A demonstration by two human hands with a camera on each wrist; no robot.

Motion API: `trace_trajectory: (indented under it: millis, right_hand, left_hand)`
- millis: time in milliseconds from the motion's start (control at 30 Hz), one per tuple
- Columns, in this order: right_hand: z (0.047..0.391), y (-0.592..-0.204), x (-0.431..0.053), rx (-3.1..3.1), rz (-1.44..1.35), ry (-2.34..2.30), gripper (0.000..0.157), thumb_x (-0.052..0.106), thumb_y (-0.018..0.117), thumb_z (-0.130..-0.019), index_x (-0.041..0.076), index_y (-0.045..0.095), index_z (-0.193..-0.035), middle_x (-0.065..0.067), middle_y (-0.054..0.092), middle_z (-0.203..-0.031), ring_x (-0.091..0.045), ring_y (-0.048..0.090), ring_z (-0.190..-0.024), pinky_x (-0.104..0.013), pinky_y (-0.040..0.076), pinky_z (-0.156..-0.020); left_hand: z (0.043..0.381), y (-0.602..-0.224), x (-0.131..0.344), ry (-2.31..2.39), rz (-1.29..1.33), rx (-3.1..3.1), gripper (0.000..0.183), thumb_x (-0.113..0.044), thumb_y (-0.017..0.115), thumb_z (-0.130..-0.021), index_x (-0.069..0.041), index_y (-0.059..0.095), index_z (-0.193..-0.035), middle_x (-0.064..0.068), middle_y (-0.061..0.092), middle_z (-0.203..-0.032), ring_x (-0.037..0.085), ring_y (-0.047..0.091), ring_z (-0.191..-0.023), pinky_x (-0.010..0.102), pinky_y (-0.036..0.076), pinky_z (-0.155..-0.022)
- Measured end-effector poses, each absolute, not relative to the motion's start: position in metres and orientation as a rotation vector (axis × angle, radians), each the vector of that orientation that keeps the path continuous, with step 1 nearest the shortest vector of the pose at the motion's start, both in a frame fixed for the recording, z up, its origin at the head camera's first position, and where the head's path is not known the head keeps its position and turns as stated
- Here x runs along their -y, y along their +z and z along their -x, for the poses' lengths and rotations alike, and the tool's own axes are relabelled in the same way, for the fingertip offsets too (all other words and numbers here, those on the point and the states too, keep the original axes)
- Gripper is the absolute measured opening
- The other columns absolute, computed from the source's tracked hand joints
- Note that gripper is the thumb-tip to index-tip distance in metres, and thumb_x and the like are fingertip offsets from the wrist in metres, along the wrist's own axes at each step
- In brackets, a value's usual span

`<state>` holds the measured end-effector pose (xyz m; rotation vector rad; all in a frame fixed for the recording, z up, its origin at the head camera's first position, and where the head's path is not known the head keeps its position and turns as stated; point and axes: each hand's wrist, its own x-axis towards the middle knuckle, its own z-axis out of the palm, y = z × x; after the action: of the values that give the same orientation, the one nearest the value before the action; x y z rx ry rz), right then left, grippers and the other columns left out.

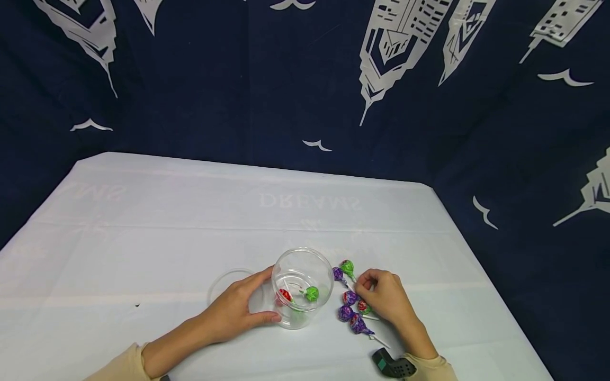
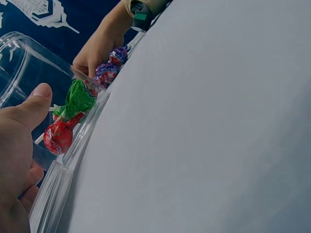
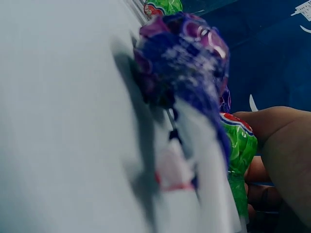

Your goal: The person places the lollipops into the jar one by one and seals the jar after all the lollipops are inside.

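My left hand (image 1: 233,309) grips a clear plastic cup (image 1: 305,256) from its left side, thumb in front and fingers behind. Inside the cup lie a red lollipop (image 1: 285,295) and a green lollipop (image 1: 312,293), also visible through its wall in the left wrist view. Right of the cup, my right hand (image 1: 386,293) has its fingers curled, with thumb and forefinger pinching at the stick of another green-wrapped lollipop (image 1: 347,266). Below those fingertips lie several purple lollipops (image 1: 358,324) and a red-and-green lollipop (image 1: 364,307). A purple lollipop (image 3: 182,58) looms blurred in the right wrist view.
A clear round lid (image 1: 236,270) lies on the white tablecloth (image 1: 143,254), partly behind my left hand. Dark blue fabric (image 1: 214,95) with white building and bird prints hangs beyond the table. A black wrist device (image 1: 393,364) sits by my right sleeve.
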<state>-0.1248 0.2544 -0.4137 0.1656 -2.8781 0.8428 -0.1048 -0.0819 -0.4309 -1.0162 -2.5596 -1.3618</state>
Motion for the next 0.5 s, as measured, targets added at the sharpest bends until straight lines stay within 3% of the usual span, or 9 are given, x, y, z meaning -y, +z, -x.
trace_trajectory:
  millis: [500]
  right_hand:
    - [0.1235,-0.4117,-0.2533,2.878,-0.172,0.861,0.009,0.009,0.076,-0.078,0.011,0.069,-0.073,0.007,0.058,-0.064,-0.004,0.044,-0.054,-0.022,0.039,-0.051]
  left_hand:
    - [0.1043,-0.4301,0.0815,-1.363,1.006,2.573,0.087,-0.047,0.078,-0.081,-0.006,0.041,-0.149,0.004,0.055,-0.142,0.023,0.052,-0.130,0.045,0.044,-0.106]
